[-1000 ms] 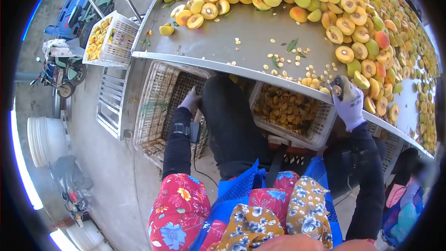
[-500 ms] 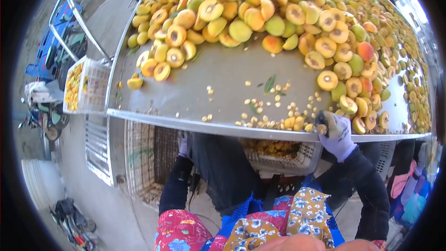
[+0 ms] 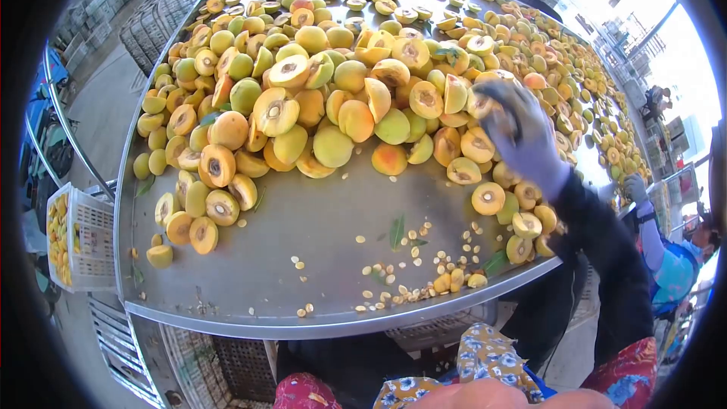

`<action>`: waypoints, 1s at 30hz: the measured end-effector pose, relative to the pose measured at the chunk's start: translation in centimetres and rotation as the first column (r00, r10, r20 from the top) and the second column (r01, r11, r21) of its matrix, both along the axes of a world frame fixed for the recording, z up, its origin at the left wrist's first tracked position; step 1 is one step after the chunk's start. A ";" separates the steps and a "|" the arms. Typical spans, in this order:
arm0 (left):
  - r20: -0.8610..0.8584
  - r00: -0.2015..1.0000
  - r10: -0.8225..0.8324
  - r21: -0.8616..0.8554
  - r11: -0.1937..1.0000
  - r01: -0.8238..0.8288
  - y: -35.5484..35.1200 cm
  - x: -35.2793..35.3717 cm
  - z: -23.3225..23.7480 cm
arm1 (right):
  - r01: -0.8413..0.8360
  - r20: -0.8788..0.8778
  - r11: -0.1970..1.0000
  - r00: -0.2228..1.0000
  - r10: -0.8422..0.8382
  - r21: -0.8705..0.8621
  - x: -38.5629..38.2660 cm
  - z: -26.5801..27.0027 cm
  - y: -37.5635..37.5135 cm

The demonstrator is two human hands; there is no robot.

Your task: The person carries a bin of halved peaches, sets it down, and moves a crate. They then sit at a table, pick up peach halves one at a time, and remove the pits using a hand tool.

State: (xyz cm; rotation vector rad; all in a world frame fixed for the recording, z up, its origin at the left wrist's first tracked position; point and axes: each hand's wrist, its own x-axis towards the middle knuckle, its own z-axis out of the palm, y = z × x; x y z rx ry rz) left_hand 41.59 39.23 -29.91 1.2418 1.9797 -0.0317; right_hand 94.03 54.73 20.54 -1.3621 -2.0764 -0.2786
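My right hand (image 3: 522, 125), in a pale purple glove with dark, worn fingers, reaches over the heap of halved apricots (image 3: 333, 144). Its fingers bend down at the fruit and are smeared by motion; I cannot tell whether they grip a piece. Many halves lie cut side up, some with the pit still in them. Just under the hand, several halves (image 3: 488, 198) run toward the front edge. Small pale pits (image 3: 416, 288) are scattered on the metal table (image 3: 303, 212) with a green leaf (image 3: 397, 232). My left hand is out of view.
A raised metal rim (image 3: 318, 328) borders the table's front. To the left stands a white crate (image 3: 92, 242) of yellow fruit; another crate (image 3: 198, 379) sits under the table. A co-worker (image 3: 674, 257) is at the right side, and others are at the far end.
My right hand has moved from the front rim out over the heap. The head view has tilted up, showing more of the far table, and my left hand has left the view.
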 end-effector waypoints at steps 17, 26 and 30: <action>0.349 0.931 0.103 0.289 0.934 -0.212 -15.0 1.4 22.6 | 0.071 0.128 0.899 0.992 -0.017 -0.432 -3.9 -6.1 4.8; 0.814 0.580 0.032 0.380 0.726 -0.574 -15.9 8.3 36.4 | 0.029 -0.166 0.999 0.986 -0.023 0.030 -8.8 -4.5 -15.3; 0.969 0.240 -0.058 0.152 0.905 -0.397 -13.9 17.6 43.0 | -0.001 -0.202 0.851 0.972 -0.123 -0.525 -7.3 -2.8 -28.6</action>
